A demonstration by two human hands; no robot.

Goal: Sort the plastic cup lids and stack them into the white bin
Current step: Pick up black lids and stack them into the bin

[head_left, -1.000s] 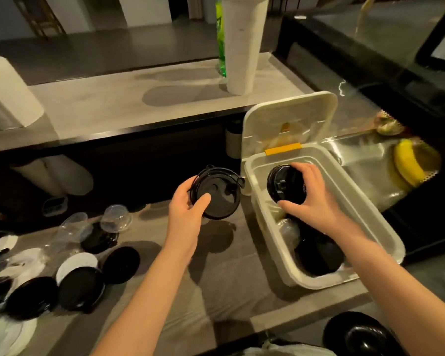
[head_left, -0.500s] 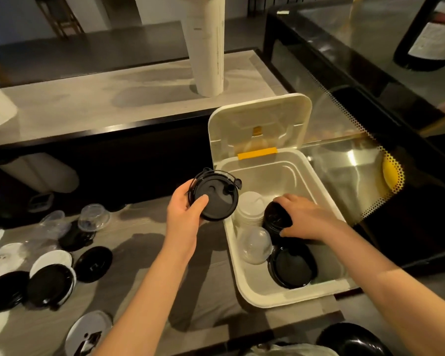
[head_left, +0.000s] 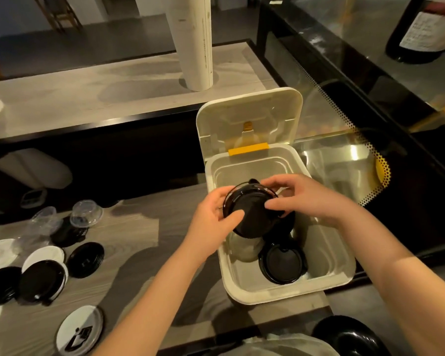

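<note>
A black cup lid (head_left: 252, 214) is held over the left part of the white bin (head_left: 342, 255). My left hand (head_left: 211, 224) grips its left edge and my right hand (head_left: 301, 199) pinches its right edge. Inside the bin lie another black lid (head_left: 283, 263) and a clear domed lid (head_left: 242, 249), partly hidden under the held lid. The bin's hinged cover (head_left: 249, 116) stands open behind it. Loose black lids (head_left: 86, 259), white lids (head_left: 79, 330) and clear domed lids (head_left: 86, 213) are scattered on the wooden counter at the left.
A tall stack of white paper cups (head_left: 194, 42) stands on the raised grey shelf (head_left: 88, 98) behind. A glass display case (head_left: 370, 119) runs along the right. A black bowl (head_left: 350, 337) sits at the bottom right edge.
My left hand carried the black lid rightward over the bin. My right hand rose from the lids inside the bin and took hold of the lid's right edge.
</note>
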